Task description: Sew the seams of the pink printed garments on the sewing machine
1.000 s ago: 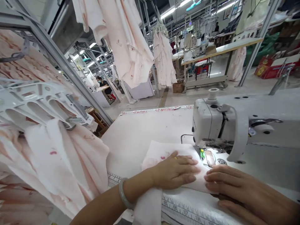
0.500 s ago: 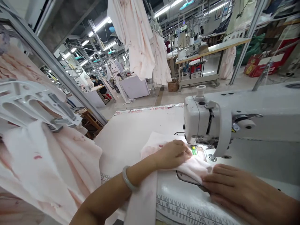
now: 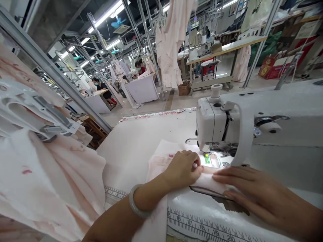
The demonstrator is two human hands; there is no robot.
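Observation:
A pale pink piece of fabric (image 3: 160,161) with reddish marks lies on the white sewing machine table, one end close to the presser foot. My left hand (image 3: 183,169), a bangle on its wrist, pinches the fabric's edge just left of the needle area. From the right, my right hand (image 3: 247,188) holds the same edge between its fingers and thumb, its fingertips near those of the left. The white sewing machine head (image 3: 214,124) stands right behind both hands, its lamp lighting the needle plate. A small green and yellow part (image 3: 207,158) shows beside the presser foot.
At left, pink garment pieces (image 3: 50,181) hang from a white clamp hanger (image 3: 37,111). A printed ruler strip (image 3: 202,227) runs along the near table edge. Beyond the table are more hanging garments (image 3: 171,43), metal posts, other workstations and people seated at them.
My right hand has shifted left along the fabric, closer to my left hand. The cloth between them is now drawn into a straighter edge. The hanging garments beyond appear farther right.

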